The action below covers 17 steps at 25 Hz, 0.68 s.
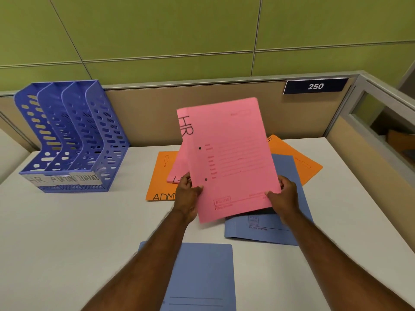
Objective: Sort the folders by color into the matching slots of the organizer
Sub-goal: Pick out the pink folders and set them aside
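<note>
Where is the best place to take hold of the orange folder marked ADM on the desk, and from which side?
Probably the orange folder's left edge, coming from the left. That side lies bare and flat on the desk, while a pink folder covers its right part. A pinch grip needs the edge lifted or slid first.

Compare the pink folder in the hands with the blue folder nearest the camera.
The pink folder is lifted and tilted, gripped at its lower edge by the left hand and right hand; the blue folder lies flat on the desk, untouched. The pink one bears a handwritten "HR"; no handwriting shows on the blue one. Both look alike in shape.
</note>
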{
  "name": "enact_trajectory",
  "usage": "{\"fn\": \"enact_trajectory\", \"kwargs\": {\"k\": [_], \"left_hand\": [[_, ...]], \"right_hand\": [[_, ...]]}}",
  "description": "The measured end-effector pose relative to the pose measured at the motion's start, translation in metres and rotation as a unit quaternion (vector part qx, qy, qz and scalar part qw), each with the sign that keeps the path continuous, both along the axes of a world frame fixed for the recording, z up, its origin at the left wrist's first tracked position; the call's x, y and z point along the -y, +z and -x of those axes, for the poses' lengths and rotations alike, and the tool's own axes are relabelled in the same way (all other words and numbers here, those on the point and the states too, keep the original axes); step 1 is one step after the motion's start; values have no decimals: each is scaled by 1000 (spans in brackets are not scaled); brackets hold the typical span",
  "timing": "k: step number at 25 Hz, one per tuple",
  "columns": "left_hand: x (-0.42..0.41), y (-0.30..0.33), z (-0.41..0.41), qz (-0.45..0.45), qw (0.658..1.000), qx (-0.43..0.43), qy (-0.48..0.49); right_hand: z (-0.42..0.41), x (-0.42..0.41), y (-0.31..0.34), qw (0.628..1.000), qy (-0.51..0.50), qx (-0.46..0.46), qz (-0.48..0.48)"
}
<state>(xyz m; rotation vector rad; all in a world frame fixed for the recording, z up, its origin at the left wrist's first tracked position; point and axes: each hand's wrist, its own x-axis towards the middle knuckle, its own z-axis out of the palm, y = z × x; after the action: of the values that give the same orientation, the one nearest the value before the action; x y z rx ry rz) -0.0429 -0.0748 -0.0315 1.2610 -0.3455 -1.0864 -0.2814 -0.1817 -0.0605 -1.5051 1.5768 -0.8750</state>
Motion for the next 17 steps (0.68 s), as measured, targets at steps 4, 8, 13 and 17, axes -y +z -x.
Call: {"fn": "enact_trajectory", "kwargs": {"k": [4, 8, 13, 17], "left_hand": [[-19, 38, -19, 60, 997, 54, -15], [-66, 70, -57, 99, 986, 129, -46], [-140, 92, -109, 103, 980, 167, -39], [-210, 108, -154, 90, 979, 184, -8]], "right_hand": [[-20, -9, 30, 998, 6, 61, 34], [-53, -30, 58, 987, 61, 145, 38], [-110, -84, 87, 977, 130, 162, 58], [-159, -140, 104, 968, 175, 173, 46]]}}
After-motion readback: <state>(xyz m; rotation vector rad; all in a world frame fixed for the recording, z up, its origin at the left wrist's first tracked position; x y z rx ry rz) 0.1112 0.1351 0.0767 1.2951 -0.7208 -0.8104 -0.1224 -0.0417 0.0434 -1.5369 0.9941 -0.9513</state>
